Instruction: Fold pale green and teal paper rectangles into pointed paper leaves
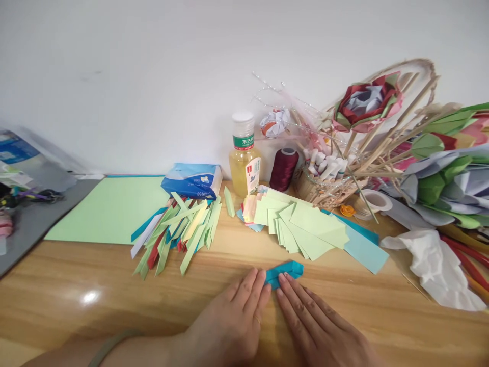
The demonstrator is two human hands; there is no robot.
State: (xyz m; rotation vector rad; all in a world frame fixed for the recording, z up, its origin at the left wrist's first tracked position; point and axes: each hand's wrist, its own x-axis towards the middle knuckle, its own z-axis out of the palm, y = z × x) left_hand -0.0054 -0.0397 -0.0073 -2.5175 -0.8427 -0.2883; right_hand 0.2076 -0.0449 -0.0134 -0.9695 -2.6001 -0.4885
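A small folded teal paper piece (286, 271) lies on the wooden table (114, 295) near its front middle. My left hand (233, 316) lies flat with its fingers stretched out, fingertips pressing the paper's left end. My right hand (317, 326) is also flat, its fingertips on the paper's lower right edge. Neither hand grips anything. Behind the paper sits a fanned stack of light green paper rectangles (301, 224) on light blue sheets (362, 247).
A pile of folded paper strips (179, 229) lies left of centre, beside a large green sheet (110, 209), a blue tissue pack (193, 181), a bottle (243, 158) and a dark red thread spool (283, 168). Paper flowers (367, 102), sticks and crumpled tissue (435, 265) crowd the right.
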